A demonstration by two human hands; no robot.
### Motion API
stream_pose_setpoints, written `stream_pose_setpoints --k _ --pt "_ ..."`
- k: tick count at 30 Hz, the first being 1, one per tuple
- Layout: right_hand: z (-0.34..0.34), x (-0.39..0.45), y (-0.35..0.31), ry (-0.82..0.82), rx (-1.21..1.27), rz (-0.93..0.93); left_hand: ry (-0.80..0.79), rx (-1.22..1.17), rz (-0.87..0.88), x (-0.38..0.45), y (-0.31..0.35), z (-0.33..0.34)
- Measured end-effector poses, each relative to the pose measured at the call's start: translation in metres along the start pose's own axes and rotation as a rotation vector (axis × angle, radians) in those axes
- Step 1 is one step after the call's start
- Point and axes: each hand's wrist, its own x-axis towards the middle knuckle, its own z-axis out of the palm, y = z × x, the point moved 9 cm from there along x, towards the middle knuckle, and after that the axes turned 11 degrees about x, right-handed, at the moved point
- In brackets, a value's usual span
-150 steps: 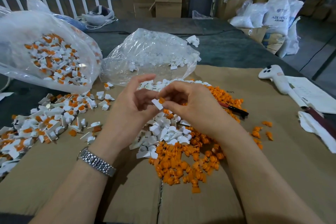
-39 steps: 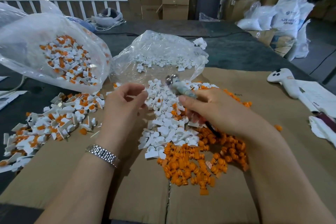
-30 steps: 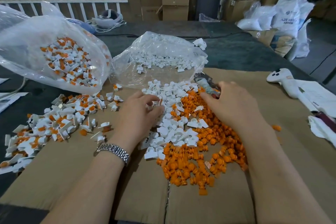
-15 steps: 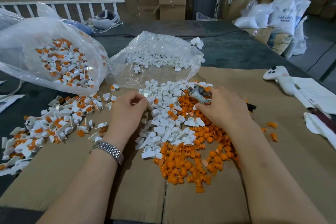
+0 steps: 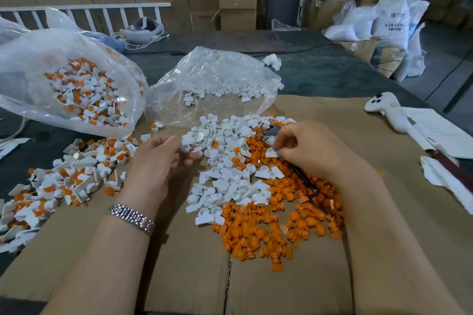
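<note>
A pile of small white plastic pieces (image 5: 230,176) lies mid-cardboard, with a pile of orange plugs (image 5: 271,225) beside it on the right. My left hand (image 5: 158,161) pinches one white piece (image 5: 186,147) just above the pile's left edge. My right hand (image 5: 314,151) grips a slim metal-tipped tool (image 5: 271,133); its dark handle (image 5: 304,179) runs out under the palm. The fingertips curl down next to a white piece (image 5: 272,153). A heap of assembled white-and-orange pieces (image 5: 71,174) lies at the left.
A clear bag of assembled pieces (image 5: 69,84) sits back left and a clear bag of white pieces (image 5: 215,84) behind the piles. A white controller (image 5: 384,110), papers (image 5: 435,133) and a cloth (image 5: 445,181) lie at the right. Brown cardboard (image 5: 179,263) covers the table.
My left hand has come up off the white pile with one white piece pinched in its fingers. My right hand keeps the tool and has curled its fingers lower at the pile.
</note>
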Motion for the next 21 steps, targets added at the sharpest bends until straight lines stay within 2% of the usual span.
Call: stream_pose_setpoints --k 7,9,16,21 --pt "0.018 0.0 -0.005 -0.018 -0.332 -0.049 -0.124 -0.275 -0.039 -0.001 0.001 0.015" --pt "0.021 0.001 -0.008 -0.008 -0.373 -0.066 -0.156 -0.282 -0.058 -0.003 0.001 0.019" --pt "0.037 0.004 -0.019 0.006 -0.314 -0.123 -0.245 -0.225 -0.048 -0.01 0.003 0.028" --pt "0.033 0.005 -0.016 0.054 -0.296 -0.12 -0.358 -0.272 -0.077 -0.017 0.002 0.038"
